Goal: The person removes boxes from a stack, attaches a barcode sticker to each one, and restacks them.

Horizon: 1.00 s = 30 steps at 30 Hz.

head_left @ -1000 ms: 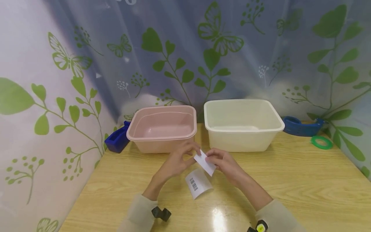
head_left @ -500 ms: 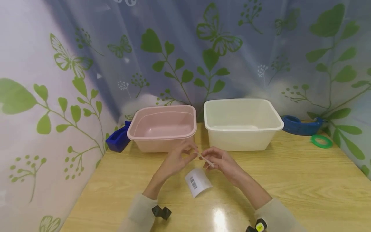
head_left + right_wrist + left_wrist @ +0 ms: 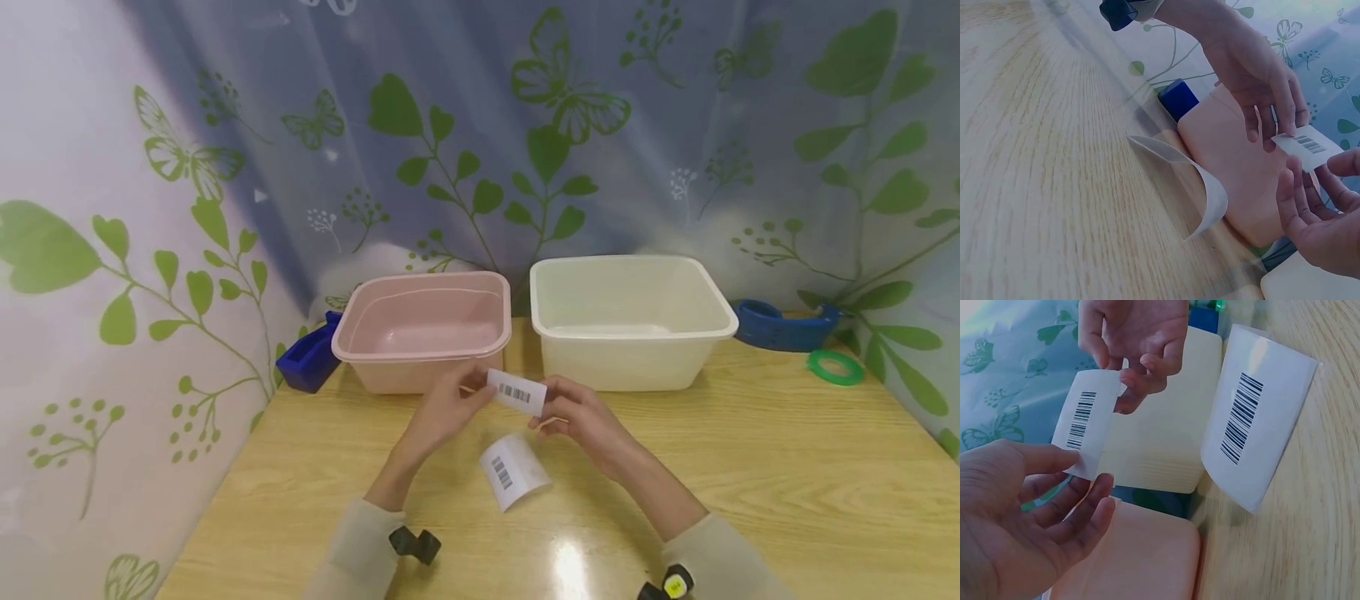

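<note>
A small white barcode label (image 3: 517,392) is held up between both hands, its printed side facing the head camera. My left hand (image 3: 447,410) pinches its left end, the thumb lying on the printed face in the left wrist view. At the opposite end, my right hand (image 3: 588,421) holds the label's edge between thumb and fingers; its grip is partly hidden behind the label in the head view. Below the hands, a second, larger barcode label (image 3: 1260,419) rests curled on the table, touched by neither hand.
A pink basin (image 3: 420,375) and a cream basin (image 3: 622,362) stand side by side behind the hands. To the left is a dark blue tape dispenser (image 3: 307,362). A blue tape dispenser (image 3: 783,332) and a green tape roll (image 3: 836,367) lie at the right.
Both hands have turned the small label, from its blank side through edge-on to the barcode facing the head camera. It has risen slightly. The curled label stays in place.
</note>
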Motion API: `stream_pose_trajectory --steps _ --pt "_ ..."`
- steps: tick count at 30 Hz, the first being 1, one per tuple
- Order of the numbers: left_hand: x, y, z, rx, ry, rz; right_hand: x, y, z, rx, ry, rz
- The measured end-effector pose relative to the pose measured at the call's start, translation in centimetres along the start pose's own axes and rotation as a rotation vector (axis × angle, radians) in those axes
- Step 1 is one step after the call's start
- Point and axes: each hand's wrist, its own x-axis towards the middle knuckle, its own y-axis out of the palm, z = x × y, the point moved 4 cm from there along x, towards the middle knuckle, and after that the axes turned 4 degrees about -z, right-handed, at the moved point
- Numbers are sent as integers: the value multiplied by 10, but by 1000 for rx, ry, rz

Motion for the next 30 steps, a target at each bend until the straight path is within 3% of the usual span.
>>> stream_pose_trajectory --steps 8,14,23,30 --pt "-1 -6 -1 -4 -25 -35 -1 -1 2 30 -22 -11" --pt "-6 -15 2 4 -41 -27 3 6 1 -37 -42 -66" --pt "-15 -31 15 20 -47 -44 16 30 0 -105 -58 -116" --pt "-25 -44 23 -4 -94 -66 28 49 -3 -114 -75 -165"
